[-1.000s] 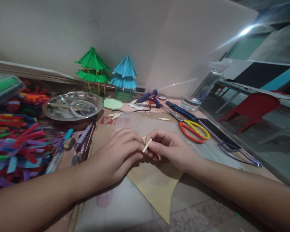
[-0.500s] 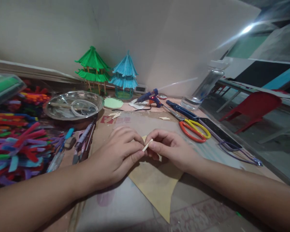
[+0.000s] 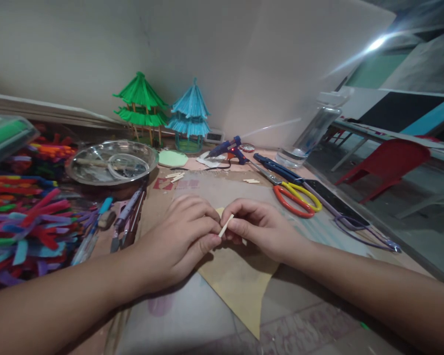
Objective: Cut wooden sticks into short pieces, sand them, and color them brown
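A short pale wooden stick (image 3: 226,225) is pinched between the fingertips of my two hands, slanting up to the right. My left hand (image 3: 194,231) is closed on its lower end. At the upper end, the thumb and forefinger of my right hand (image 3: 257,226) grip it. Both hands are just above a yellowish paper sheet (image 3: 239,288), whose pointed corner faces me; its far part is mostly covered by my fingers. Small groups of similar sticks lie beyond my hands, one at the left (image 3: 175,176) and one at the right (image 3: 251,181).
A glue gun (image 3: 227,148) with a red light lies at the back, near green (image 3: 142,101) and blue (image 3: 190,111) model pavilions. Scissors (image 3: 296,197), a utility knife (image 3: 277,167) and a phone (image 3: 329,202) lie right. Colourful pipe cleaners (image 3: 29,227) and a metal bowl (image 3: 113,162) stand left.
Almost nothing differs. Both hands keep their hold on the stick over the paper, and the view has shifted very slightly.
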`<state>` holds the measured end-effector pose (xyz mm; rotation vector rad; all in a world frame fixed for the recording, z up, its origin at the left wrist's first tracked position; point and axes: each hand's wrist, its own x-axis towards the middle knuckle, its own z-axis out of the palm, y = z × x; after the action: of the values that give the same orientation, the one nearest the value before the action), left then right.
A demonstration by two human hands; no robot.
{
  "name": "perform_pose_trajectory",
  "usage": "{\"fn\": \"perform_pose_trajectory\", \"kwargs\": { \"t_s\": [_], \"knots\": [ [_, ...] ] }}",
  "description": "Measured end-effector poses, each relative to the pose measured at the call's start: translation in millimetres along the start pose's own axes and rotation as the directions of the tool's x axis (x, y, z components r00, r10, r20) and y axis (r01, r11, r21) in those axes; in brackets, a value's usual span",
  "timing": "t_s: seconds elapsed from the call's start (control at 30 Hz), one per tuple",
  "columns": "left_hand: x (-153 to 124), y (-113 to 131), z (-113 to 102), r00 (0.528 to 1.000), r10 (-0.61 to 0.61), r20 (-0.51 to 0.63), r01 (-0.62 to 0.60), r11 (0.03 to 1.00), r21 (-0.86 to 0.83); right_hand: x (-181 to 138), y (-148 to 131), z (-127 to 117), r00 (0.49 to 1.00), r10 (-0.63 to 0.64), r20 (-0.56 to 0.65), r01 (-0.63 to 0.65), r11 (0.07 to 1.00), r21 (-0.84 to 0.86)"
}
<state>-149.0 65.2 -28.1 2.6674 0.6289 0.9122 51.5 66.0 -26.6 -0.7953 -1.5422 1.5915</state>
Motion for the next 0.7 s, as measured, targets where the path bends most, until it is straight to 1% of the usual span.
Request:
{"fn": "perform_pose_trajectory", "kwargs": {
  "t_s": [0.13, 0.3, 0.4, 0.5, 0.7],
  "knots": [
    [-0.2, -0.4, -0.1, 1.0, -0.015, -0.008, 0.016, 1.0, 0.015, -0.5, -0.9, 0.2, 1.0, -0.015, 0.005, 0.016, 1.0, -0.025],
    [-0.2, 0.8, -1.1, 0.99, -0.104, -0.091, 0.107, 0.994, 0.028, -1.3, -3.1, 0.0, 0.998, -0.058, -0.021, 0.056, 0.994, -0.091],
    [0.3, 2.2, -1.4, 0.986, -0.093, -0.135, 0.101, 0.994, 0.048, -2.2, -3.7, 0.4, 0.995, -0.083, -0.049, 0.075, 0.987, -0.14],
    [0.8, 2.5, -1.2, 0.985, -0.074, -0.155, 0.086, 0.994, 0.074, -3.0, -3.8, 0.6, 0.994, -0.085, -0.061, 0.073, 0.981, -0.179],
    [0.6, 0.5, -0.6, 0.987, -0.075, -0.144, 0.087, 0.993, 0.081, -3.3, -3.7, 0.6, 0.995, -0.09, -0.04, 0.078, 0.971, -0.226]
  ]
}}
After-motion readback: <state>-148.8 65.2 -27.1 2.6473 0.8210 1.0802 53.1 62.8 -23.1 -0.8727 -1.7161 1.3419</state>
